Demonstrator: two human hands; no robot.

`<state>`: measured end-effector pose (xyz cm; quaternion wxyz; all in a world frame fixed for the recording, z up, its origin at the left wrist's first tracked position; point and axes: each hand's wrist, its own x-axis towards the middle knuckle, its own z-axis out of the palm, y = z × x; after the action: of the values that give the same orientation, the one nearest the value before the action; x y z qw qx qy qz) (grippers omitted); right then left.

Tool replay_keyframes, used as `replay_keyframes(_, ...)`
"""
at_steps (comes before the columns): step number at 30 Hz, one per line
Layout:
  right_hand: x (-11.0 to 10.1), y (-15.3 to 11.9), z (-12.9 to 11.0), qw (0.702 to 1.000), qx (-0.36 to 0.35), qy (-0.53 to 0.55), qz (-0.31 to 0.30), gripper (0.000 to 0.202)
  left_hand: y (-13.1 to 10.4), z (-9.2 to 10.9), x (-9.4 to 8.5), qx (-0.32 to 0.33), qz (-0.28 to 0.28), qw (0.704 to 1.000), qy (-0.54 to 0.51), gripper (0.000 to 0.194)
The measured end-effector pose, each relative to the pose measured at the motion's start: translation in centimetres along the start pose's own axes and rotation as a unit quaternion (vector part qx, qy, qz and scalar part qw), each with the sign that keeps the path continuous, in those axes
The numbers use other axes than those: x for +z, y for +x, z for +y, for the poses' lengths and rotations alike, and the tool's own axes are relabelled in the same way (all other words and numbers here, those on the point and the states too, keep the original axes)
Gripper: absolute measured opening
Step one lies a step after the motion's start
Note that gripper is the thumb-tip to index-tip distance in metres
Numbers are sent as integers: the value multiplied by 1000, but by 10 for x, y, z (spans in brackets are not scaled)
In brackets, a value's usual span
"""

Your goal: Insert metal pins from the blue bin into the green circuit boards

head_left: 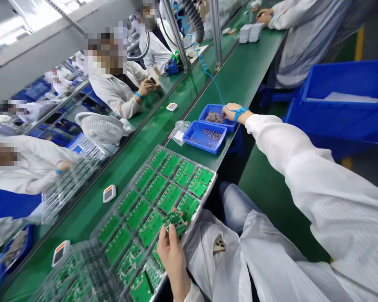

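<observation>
My left hand grips a small green circuit board between thumb and fingers, above a clear plastic tray whose compartments hold several green boards. Farther off, my right hand reaches into the rear blue bin, fingers drawn together at the edge of a heap of tiny components. Whatever those fingertips hold is too small to make out. A blue wristband with a coiled cord circles my right wrist. In front of that bin stands another blue bin, with scattered components inside.
Stacked trays of boards lie at the lower left. A clear plastic bag touches the bins' left side. Small white devices line the green belt. Co-workers sit opposite; a large blue crate stands at right.
</observation>
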<state>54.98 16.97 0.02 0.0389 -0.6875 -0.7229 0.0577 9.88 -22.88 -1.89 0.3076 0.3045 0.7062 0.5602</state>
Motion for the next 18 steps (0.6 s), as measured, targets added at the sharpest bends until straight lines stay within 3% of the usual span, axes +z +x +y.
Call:
replay_keyframes(3, -1, -2, -4, 1000, -2, -22, -7, 34, -1, 0, 0, -31, -3, 999, -12, 75)
replay_keyframes(10, -5, -8, -10, 998, -9, -61, -32, 40, 4, -4, -2, -3, -39, 999, -17, 67)
replay_keyframes(16, -13, -1, 4, 997, 8, 76, -23, 36, 2, 2, -2, -23, -43, 999, -10, 67)
replay_keyframes(18, -13, 0, 11, 997, 16, 74, -5, 32, 0, 5, -2, -36, -48, 998, -9, 68)
